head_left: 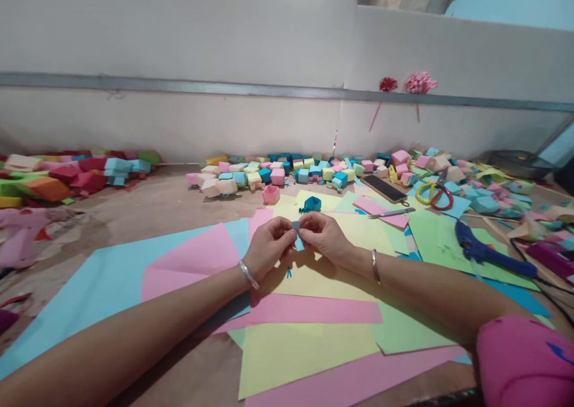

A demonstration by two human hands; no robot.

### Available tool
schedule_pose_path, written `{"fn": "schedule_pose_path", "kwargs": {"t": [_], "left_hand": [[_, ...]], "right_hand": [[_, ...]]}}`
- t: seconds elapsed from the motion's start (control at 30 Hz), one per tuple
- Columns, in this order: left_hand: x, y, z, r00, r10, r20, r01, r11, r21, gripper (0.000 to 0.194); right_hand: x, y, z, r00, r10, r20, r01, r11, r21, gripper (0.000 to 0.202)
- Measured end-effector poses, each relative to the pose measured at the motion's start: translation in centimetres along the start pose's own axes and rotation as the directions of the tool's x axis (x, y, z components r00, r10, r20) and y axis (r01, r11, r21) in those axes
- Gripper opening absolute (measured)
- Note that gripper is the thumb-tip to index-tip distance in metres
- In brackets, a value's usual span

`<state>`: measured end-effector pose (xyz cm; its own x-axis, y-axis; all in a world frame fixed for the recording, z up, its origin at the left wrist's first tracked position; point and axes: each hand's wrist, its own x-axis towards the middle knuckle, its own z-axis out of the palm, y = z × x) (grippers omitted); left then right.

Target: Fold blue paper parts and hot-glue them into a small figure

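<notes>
Between my two hands is a small light-blue paper piece (299,243), with one end pinched and a strip hanging below. My left hand (270,242) grips it by thumb and fingertips from the left. On the other side my right hand (323,235) pinches it the same way. Just beyond my fingers sits a dark-blue folded paper shape (311,204). A tiny blue paper scrap (289,272) lies on the yellow paper sheet (327,281) under my hands. A pink open paper box (271,195) stands further back on the left.
Small folded paper cubes (278,176) line the wall. To the right lie a phone (384,189), scissors (434,195), a craft knife (392,213) and a blue glue gun (488,251). A pink glue gun (22,233) is at far left. Coloured sheets (188,260) overlap across the table.
</notes>
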<state>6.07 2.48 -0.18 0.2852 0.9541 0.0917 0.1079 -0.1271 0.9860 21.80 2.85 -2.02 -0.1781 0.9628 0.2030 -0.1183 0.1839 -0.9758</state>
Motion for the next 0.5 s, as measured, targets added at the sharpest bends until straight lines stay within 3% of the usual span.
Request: {"fn": "schedule_pose_path", "kwargs": {"t": [0.27,0.5], "left_hand": [[0.08,-0.13,-0.09,0.999,0.005,0.052,0.004,0.984,-0.179,0.018],[0.30,-0.65,-0.18,0.998,-0.044,0.050,0.056,0.965,-0.257,0.017]], "right_hand": [[0.04,-0.32,0.14,0.994,0.102,-0.037,-0.097,0.986,0.132,0.017],[0.38,0.00,-0.13,0.991,0.133,0.017,-0.134,0.975,0.176,0.015]]}}
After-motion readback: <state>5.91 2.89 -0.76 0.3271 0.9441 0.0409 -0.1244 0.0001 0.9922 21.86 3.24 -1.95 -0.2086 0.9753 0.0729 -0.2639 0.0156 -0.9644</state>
